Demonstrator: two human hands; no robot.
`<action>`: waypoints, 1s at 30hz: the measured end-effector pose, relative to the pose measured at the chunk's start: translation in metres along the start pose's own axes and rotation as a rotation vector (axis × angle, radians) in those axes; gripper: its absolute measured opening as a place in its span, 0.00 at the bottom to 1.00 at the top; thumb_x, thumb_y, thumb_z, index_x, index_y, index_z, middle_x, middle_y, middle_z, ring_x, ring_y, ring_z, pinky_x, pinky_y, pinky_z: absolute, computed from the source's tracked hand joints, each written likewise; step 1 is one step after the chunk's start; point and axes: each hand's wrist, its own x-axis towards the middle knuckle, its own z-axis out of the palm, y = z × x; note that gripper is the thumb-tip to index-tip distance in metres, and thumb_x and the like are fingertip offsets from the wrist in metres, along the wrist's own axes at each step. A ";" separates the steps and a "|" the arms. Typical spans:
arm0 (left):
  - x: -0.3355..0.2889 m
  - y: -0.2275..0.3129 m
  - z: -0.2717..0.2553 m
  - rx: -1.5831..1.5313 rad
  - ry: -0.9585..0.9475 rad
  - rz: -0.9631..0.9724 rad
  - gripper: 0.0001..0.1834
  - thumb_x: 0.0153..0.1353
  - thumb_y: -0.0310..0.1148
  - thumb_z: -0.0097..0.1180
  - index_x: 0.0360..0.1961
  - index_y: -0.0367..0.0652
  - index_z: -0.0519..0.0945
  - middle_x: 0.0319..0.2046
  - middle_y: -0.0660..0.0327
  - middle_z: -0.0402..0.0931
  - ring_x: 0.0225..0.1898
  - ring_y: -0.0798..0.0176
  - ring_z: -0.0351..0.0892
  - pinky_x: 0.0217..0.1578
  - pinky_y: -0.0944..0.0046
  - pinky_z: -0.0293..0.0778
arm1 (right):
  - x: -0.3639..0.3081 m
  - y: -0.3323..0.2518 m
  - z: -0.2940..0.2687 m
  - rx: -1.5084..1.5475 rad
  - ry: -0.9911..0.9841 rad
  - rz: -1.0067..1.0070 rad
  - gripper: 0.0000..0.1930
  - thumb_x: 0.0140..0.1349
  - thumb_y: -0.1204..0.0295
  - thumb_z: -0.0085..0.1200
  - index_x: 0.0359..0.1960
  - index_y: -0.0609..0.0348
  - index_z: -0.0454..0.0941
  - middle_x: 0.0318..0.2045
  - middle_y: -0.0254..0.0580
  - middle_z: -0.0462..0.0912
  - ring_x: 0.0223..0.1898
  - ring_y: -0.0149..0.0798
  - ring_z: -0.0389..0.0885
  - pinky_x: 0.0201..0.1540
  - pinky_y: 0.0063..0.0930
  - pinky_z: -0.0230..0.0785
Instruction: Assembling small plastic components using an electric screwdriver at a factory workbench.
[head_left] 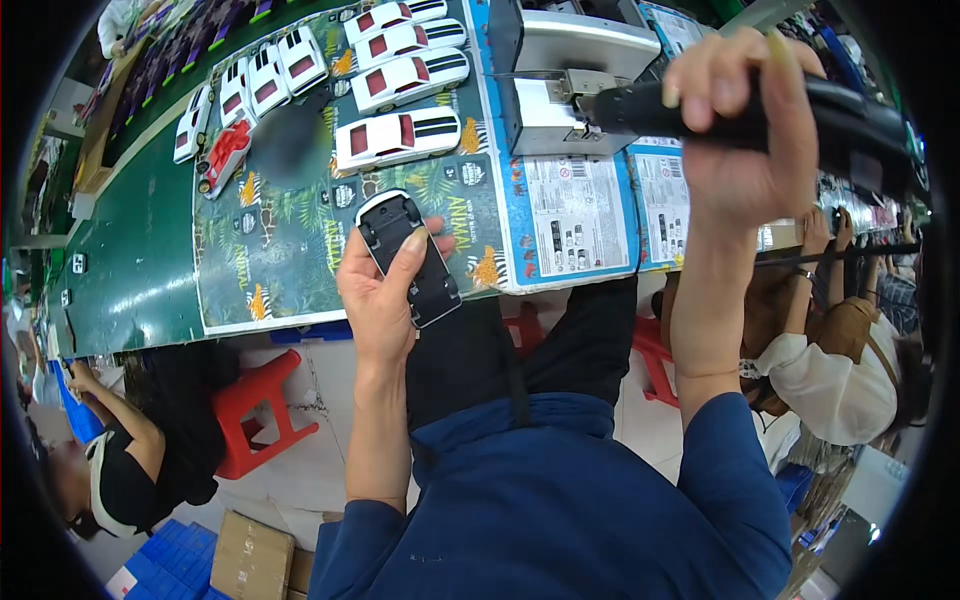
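Left hand [385, 290] holds toy car [410, 258] underside up, black chassis showing, fingers wrapped round body, just above near edge of bench [130, 270]. Right hand [735, 110] raised, fingers clenched on black power screwdriver [650, 105]. 4 white toy cars [400, 137] rest on flat printed cardboard sheet [280, 250], green with jungle pattern. Blue-bordered package panels [575, 215] with white labels lie right of it.

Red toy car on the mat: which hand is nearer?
Left. The left hand holds an upturned car below-right of the red car; the right hand grips a tool far right.
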 end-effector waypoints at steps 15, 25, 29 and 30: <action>0.000 0.005 0.000 0.107 -0.034 -0.045 0.12 0.66 0.26 0.53 0.49 0.32 0.71 0.41 0.46 0.81 0.37 0.56 0.86 0.40 0.58 0.84 | 0.007 -0.002 0.027 -0.433 0.307 0.093 0.05 0.61 0.78 0.60 0.31 0.64 0.76 0.16 0.35 0.76 0.12 0.27 0.70 0.16 0.19 0.63; -0.002 0.007 0.001 0.046 -0.036 -0.076 0.14 0.64 0.25 0.56 0.48 0.33 0.71 0.42 0.46 0.81 0.39 0.56 0.85 0.40 0.59 0.84 | 0.017 0.002 0.029 -0.203 0.191 0.250 0.12 0.59 0.68 0.64 0.22 0.60 0.78 0.12 0.30 0.74 0.08 0.25 0.69 0.11 0.17 0.62; 0.003 0.006 0.010 0.044 -0.102 -0.108 0.16 0.62 0.25 0.58 0.49 0.32 0.73 0.45 0.45 0.81 0.39 0.57 0.85 0.41 0.60 0.85 | -0.018 -0.015 0.057 -0.015 0.363 0.259 0.11 0.70 0.63 0.48 0.38 0.59 0.74 0.16 0.32 0.67 0.12 0.29 0.67 0.17 0.26 0.65; 0.001 0.006 0.009 0.037 -0.098 -0.094 0.15 0.62 0.25 0.59 0.49 0.32 0.73 0.45 0.46 0.81 0.39 0.58 0.85 0.40 0.61 0.85 | -0.022 -0.014 0.055 -0.004 0.103 0.181 0.12 0.71 0.62 0.45 0.35 0.58 0.72 0.17 0.33 0.67 0.13 0.30 0.67 0.19 0.28 0.68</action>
